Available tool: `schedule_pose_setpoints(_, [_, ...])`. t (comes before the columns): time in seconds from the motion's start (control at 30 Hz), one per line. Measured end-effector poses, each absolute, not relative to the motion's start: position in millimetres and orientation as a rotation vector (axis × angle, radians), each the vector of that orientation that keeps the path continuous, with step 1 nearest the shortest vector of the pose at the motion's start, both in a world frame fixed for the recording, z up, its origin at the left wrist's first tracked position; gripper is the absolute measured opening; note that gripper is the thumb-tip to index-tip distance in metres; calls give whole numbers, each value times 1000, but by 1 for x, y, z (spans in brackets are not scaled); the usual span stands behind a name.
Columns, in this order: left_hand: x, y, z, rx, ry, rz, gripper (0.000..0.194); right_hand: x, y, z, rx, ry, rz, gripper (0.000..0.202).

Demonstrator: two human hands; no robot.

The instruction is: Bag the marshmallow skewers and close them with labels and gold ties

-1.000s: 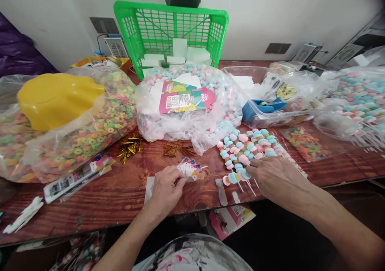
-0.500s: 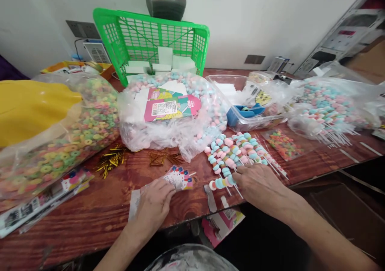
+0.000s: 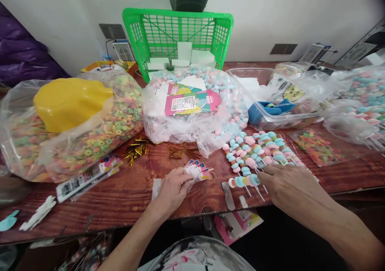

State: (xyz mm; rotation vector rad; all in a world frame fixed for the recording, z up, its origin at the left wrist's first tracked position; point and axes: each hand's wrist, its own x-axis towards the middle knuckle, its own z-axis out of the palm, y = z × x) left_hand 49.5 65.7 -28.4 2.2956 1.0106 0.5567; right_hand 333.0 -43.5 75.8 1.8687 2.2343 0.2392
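My left hand is closed on the near edge of a small fan of printed plastic bags with white, red and blue patterns. A translucent strip lies beside its wrist. In my right hand is a candy skewer of pastel marshmallow pieces, held near the table's front edge; its grip end is hidden by my fingers. Right behind that hand, a row of similar candy skewers lies side by side, their white sticks pointing toward me.
A bag of ring candies sits at left, a bag of marshmallows in the middle. Behind stands a green basket. Gold twist ties, a clear tub and a packet of small candies are also on the table.
The view has swung left, so everything sits further right in the picture. My left hand still has the bags, and my right hand still has the candy skewer.
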Motion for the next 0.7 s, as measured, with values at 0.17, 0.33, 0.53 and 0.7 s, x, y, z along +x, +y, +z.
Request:
schedule_pose_setpoints(0.17, [53,67,-28,2116,1062,641,15,334,-63,63,2287,2461,290,22])
schedule_pose_setpoints(0.33, [51,66,-28,1986,1101,716,15,312,-70,32,2606,2679,72,15])
schedule_pose_setpoints(0.53, [50,65,-29,1923,1067,725,11,305,-66,19,2419,2852,280,14])
schedule_pose_setpoints(0.7, [51,65,-31,1951,984,734,13,314,-69,21,2182,2846,481,18])
